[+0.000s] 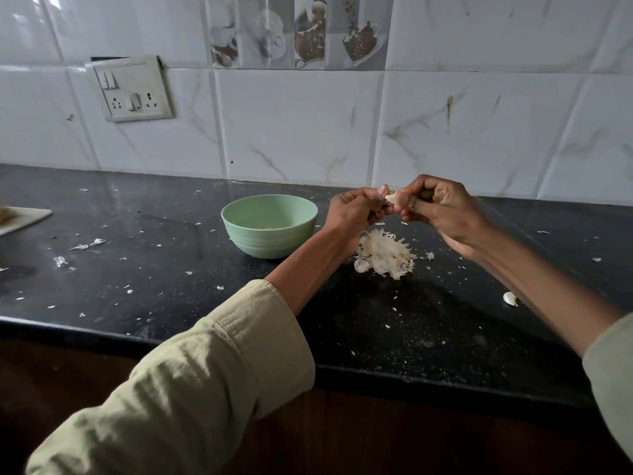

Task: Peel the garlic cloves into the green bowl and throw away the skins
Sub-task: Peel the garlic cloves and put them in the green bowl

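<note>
Green bowl (269, 225) holds few pale cloves (270, 228).

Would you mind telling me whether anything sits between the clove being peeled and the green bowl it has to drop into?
Nothing visible does. Both hands, the left hand and right hand, pinch the garlic clove in the air just right of the green bowl. The skin pile lies on the counter below the hands, off that path.

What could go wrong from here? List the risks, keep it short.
1. Both hands, left hand and right hand, pinch the pale garlic clove above the heap of white papery skins, not over the pale green round bowl; a slip may drop it into the skins.
2. The loose whole clove near the right forearm could be knocked off the black speckled counter.
</note>
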